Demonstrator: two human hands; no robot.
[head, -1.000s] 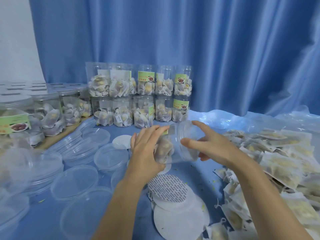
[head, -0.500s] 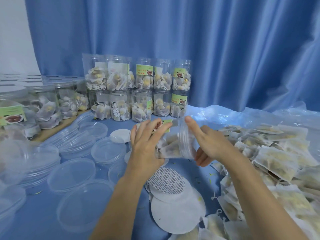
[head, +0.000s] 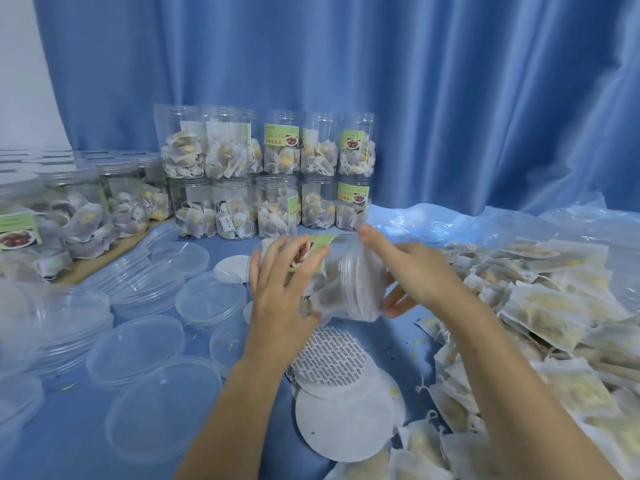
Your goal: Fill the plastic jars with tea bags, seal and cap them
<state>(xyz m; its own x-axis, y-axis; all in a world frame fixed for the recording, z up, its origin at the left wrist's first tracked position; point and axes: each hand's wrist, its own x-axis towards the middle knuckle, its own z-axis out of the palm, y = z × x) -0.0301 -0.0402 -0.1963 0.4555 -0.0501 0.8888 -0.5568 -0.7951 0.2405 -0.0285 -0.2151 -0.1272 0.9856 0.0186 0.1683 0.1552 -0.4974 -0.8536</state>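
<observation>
here the left hand (head: pixel 280 289) wraps the body of a clear plastic jar (head: pixel 337 282) held on its side above the worktop (head: pixel 86 441), fingers spread and curved over the green label, thumb hidden underneath. the right hand (head: pixel 414 271) holds the jar's threaded mouth end: its forefinger reaches over the top of the rim, the other fingers curl under the opening. the jar is blurred, with tea bags visible inside through the wall. whether a seal covers the mouth i cannot tell.

just below the jar lie round white seal discs (head: pixel 346 414) in a loose overlapping stack, one showing a printed pattern. left of them clear lids (head: pixel 211 299) are scattered across the blue worktop, some stacked. a heap of loose tea bags (head: pixel 540 313) covers the right side, near the right forearm. behind the hands, filled jars (head: pixel 273 174) stand in two tiers against a blue curtain (head: pixel 415 81), and more capped jars (head: pixel 86 209) sit at far left.
</observation>
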